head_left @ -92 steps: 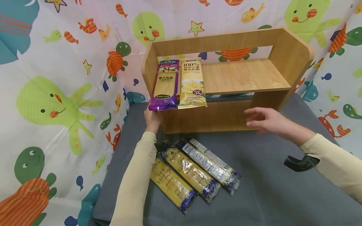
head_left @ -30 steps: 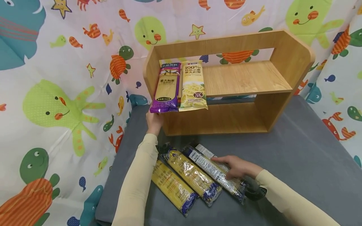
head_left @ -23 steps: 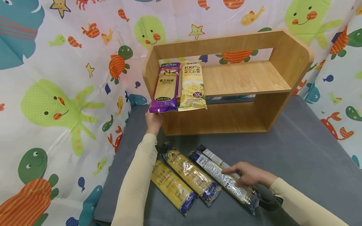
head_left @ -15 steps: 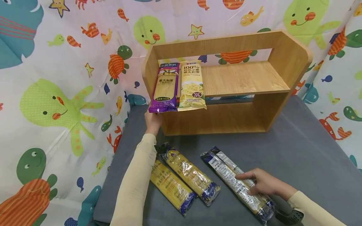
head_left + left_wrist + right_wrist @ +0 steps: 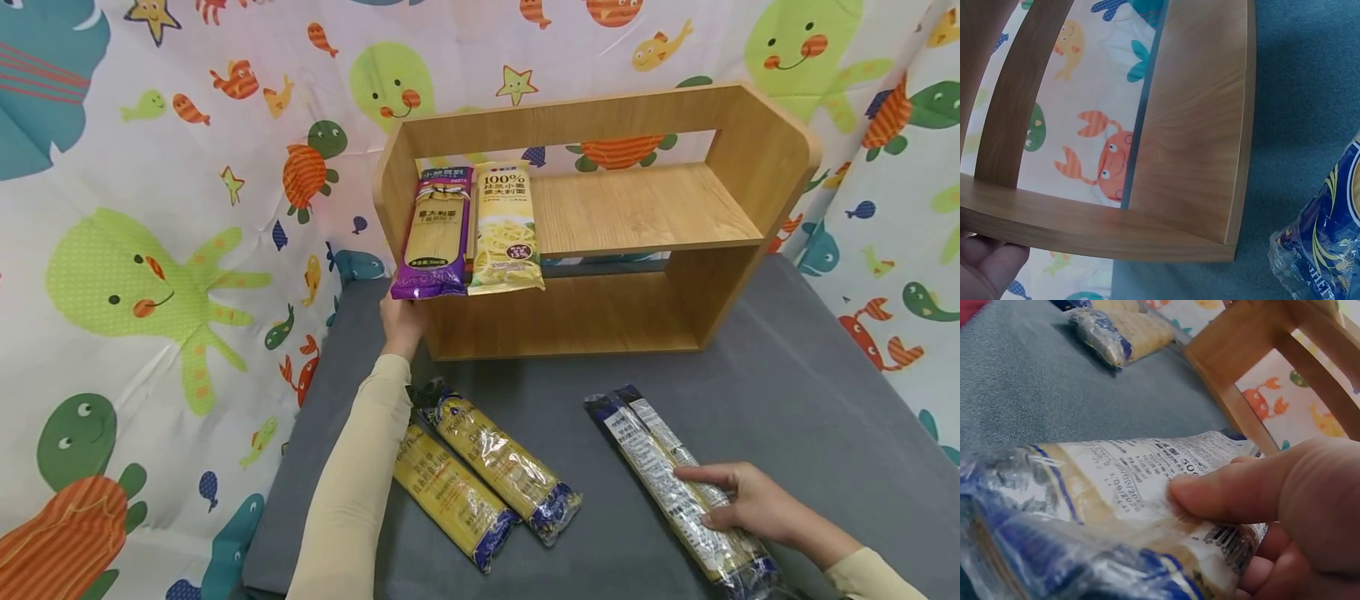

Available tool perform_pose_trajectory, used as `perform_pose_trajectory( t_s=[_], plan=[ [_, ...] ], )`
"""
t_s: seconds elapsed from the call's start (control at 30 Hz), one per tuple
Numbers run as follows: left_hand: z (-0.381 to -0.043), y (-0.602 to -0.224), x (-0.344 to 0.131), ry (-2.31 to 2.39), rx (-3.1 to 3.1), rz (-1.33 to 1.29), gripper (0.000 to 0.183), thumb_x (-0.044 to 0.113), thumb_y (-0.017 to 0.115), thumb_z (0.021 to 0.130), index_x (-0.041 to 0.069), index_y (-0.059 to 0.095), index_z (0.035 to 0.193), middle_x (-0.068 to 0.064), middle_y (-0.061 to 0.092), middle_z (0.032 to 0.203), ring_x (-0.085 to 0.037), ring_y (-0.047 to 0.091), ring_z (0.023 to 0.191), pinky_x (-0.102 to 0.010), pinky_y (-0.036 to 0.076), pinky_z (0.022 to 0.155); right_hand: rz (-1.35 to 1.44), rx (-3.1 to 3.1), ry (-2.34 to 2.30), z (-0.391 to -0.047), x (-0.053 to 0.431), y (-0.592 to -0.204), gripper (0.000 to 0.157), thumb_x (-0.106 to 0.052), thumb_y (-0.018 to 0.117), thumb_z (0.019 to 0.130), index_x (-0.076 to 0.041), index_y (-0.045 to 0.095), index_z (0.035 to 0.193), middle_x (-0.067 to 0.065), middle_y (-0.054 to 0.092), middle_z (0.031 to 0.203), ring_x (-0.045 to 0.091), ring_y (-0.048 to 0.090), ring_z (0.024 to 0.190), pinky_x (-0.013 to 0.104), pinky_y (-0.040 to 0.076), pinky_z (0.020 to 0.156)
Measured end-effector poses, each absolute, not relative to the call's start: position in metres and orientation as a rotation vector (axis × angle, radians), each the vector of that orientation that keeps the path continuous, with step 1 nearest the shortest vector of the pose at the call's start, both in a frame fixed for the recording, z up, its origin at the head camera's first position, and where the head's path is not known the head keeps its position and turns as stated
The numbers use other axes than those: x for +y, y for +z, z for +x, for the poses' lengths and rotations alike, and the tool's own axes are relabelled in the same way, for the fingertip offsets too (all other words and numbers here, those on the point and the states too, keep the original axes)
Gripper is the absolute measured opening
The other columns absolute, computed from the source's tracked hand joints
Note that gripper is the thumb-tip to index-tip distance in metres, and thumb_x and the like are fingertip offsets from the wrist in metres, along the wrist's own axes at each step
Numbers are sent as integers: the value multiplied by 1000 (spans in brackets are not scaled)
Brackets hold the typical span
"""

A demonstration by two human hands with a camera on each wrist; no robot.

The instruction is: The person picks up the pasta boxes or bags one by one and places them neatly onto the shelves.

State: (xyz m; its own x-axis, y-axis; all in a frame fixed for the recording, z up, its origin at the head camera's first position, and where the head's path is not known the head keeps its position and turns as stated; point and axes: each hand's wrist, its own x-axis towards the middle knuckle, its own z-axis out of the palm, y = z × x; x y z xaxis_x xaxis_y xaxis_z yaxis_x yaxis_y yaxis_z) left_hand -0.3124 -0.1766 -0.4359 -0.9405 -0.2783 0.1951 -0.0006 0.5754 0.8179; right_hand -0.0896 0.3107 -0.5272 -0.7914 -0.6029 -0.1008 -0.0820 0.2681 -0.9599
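Observation:
My right hand holds a clear-wrapped spaghetti pack, its white printed label side facing up. In the right wrist view the thumb lies across the label, with fingers curled under the pack's edge. The pack slants over the grey surface, its near end cut off by the frame's bottom. At the far left, my left hand grips the side panel of a two-tier wooden shelf; in the left wrist view its fingers show at the panel's edge. Part of this hand is hidden beneath the purple pasta pack.
A yellow noodle pack leans beside the purple one on the upper tier, both overhanging its front edge. Two yellow spaghetti packs, one left and one right, lie before the shelf near my left forearm. Patterned cloth hangs behind.
My right hand has come down from beside the shelf onto the label-up spaghetti pack, which has slid right and nearer, away from the other two. My left hand stays at the shelf's side.

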Motion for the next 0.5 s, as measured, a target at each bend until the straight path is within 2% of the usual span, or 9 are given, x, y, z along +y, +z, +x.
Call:
perform_pose_trajectory(
  t_s=[0.07, 0.1, 0.13, 0.17, 0.23, 0.27, 0.3, 0.37, 0.5],
  plan=[
    [-312, -436, -176, -1316, -2509, 236, 39, 32, 45, 109, 14, 51, 143, -16, 69, 97, -27, 62, 76, -29, 42, 51, -595, 2105, -1554, -86, 316, -523, 57, 8, 70, 84, 12, 54, 139, -35, 59, 131, -22, 48, 101, 25, 50, 60],
    [-312, -436, -176, -1312, -2511, 237, 39, 31, 44, 109, 14, 52, 143, -16, 69, 96, -27, 61, 76, -29, 42, 52, -586, 2110, -1561, -84, 318, -519, 56, 9, 69, 85, 8, 56, 139, -35, 59, 130, -20, 49, 90, 26, 50, 58],
    [-312, -436, -176, -1306, -2512, 237, 38, 30, 44, 109, 13, 52, 143, -16, 68, 95, -27, 61, 74, -29, 42, 51, -582, 2112, -1566, -82, 320, -515, 56, 8, 68, 86, 2, 58, 141, -35, 58, 131, -19, 49, 88, 26, 49, 57],
    [-312, -436, -176, -1302, -2508, 234, 37, 28, 44, 109, 13, 52, 142, -17, 68, 94, -27, 60, 72, -29, 41, 51, -572, 2108, -1577, -81, 323, -509, 56, 9, 67, 87, -5, 60, 141, -35, 59, 130, -14, 49, 74, 27, 49, 55],
    [-312, -436, -176, -1290, -2500, 227, 36, 26, 45, 109, 12, 53, 140, -17, 67, 91, -27, 60, 70, -28, 41, 50, -558, 2100, -1601, -80, 327, -496, 59, 9, 65, 90, -21, 62, 140, -34, 59, 131, 2, 37, 51, 29, 48, 52],
    [-312, -436, -176, -1283, -2497, 222, 35, 26, 44, 109, 12, 53, 140, -17, 67, 90, -28, 60, 69, -28, 40, 49, -563, 2108, -1612, -80, 328, -488, 61, 10, 64, 91, -27, 62, 140, -34, 59, 131, 8, 28, 45, 30, 47, 50],
    [-312, -436, -176, -1278, -2493, 218, 35, 25, 44, 109, 12, 54, 139, -17, 66, 88, -28, 60, 67, -28, 40, 49, -572, 2124, -1621, -80, 329, -479, 63, 10, 63, 91, -31, 62, 139, -34, 59, 131, 14, 27, 45, 31, 46, 50],
    [-313, -436, -176, -1275, -2488, 218, 35, 26, 44, 109, 12, 54, 139, -16, 66, 87, -27, 59, 66, -27, 40, 48, -562, 2182, -1624, -81, 330, -460, 66, 11, 63, 91, -34, 61, 139, -34, 59, 131, 25, 20, 44, 32, 43, 47],
    [-313, -437, -176, -1290, -2495, 234, 36, 29, 45, 108, 12, 53, 140, -15, 64, 85, -25, 58, 66, -26, 40, 47, -492, 2401, -1579, -85, 325, -418, 65, 10, 67, 90, -32, 61, 139, -34, 60, 125, 23, 23, 42, 33, 39, 46]
  ],
)
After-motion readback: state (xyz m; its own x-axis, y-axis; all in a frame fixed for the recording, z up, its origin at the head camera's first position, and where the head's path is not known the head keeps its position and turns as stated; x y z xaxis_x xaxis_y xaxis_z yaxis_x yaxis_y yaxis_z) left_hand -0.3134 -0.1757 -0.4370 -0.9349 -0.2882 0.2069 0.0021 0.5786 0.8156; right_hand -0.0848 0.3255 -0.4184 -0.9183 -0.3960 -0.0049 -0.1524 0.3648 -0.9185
